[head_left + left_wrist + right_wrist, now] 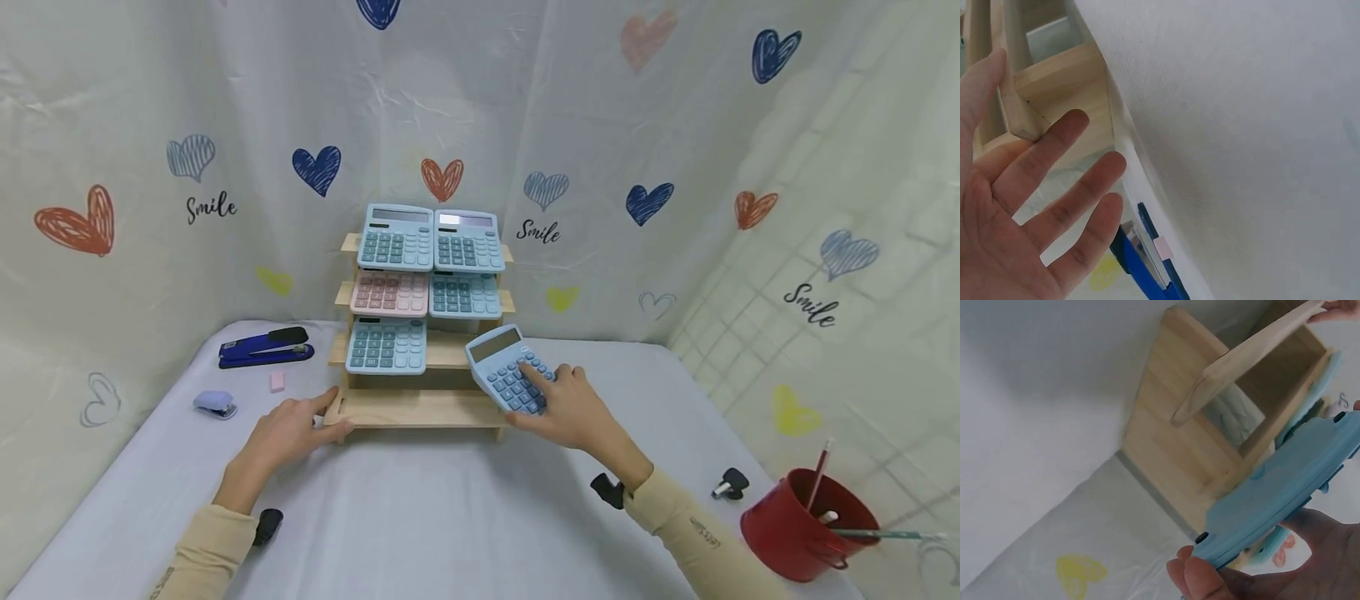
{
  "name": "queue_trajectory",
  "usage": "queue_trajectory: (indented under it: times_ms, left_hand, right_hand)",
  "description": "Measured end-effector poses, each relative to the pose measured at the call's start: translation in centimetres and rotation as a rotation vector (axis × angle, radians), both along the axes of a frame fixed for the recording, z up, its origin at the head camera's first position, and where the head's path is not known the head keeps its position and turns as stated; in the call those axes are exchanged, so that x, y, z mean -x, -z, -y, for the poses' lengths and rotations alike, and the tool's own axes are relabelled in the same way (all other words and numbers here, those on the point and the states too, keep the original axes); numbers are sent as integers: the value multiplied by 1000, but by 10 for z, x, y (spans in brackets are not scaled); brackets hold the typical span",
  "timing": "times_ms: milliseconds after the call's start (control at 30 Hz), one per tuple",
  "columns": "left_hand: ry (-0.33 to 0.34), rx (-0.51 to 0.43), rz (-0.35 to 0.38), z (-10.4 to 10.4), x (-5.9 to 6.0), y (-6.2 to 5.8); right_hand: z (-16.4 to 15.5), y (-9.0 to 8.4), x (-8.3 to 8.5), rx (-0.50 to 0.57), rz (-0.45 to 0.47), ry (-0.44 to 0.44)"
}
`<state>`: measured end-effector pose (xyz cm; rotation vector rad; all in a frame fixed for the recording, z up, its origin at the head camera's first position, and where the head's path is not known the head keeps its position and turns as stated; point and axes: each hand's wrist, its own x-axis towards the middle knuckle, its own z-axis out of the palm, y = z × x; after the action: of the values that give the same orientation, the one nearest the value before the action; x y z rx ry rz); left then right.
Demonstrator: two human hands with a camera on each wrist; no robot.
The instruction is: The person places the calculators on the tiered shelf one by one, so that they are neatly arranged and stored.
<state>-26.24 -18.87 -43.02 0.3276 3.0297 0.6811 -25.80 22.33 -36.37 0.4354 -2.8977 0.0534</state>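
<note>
A tiered wooden rack point(420, 408) stands at the middle of the table. My left hand point(288, 429) pinches the left end of its lowest shelf between thumb and index finger; the other fingers spread out in the left wrist view. My right hand point(573, 408) holds a blue calculator point(495, 367), tilted, at the right end of the lower shelves. The right wrist view shows its underside point(1272, 481) close to the rack's side. Two blue calculators fill the top shelf, a pink calculator point(390, 293) and a blue one the second. Another blue calculator point(386, 346) leans on the third shelf's left.
At left lie a dark blue stapler point(266, 348), a small lilac stapler point(215, 403) and a pink eraser point(277, 382). A red bucket point(787, 525) with pencils stands at the right, near a small black-and-white object point(731, 483). A heart-print curtain point(480, 100) hangs behind.
</note>
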Motion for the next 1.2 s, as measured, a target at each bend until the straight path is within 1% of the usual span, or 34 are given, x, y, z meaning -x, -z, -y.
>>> queue_trajectory:
  times_ms: [167, 267, 433, 567, 633, 733, 867, 1000, 1200]
  left_hand:
    - [6, -1, 1, 1, 1, 1]
    - [6, -4, -3, 1, 1, 2]
    - [1, -7, -7, 0, 1, 3]
    - [-5, -3, -12, 2, 2, 3]
    - [-2, 0, -16, 3, 2, 2]
    - [3, 4, -22, 3, 2, 2]
    - [3, 6, -22, 3, 2, 2]
    - [3, 5, -25, 3, 2, 1]
    - [-2, 15, -18, 5, 1, 0]
  right_hand:
    - [23, 4, 11, -26, -54, -43]
    - [36, 5, 17, -13, -70, -49]
    - [60, 3, 25, -2, -82, 5]
    - [79, 2, 32, -46, -104, 46]
    - [87, 1, 35, -58, -99, 68]
    - [97, 1, 40, -49, -63, 102]
    - [106, 0, 49, -18, -30, 132]
    - [111, -1, 57, -19, -47, 156]
    - [119, 2, 63, -18, -44, 185]
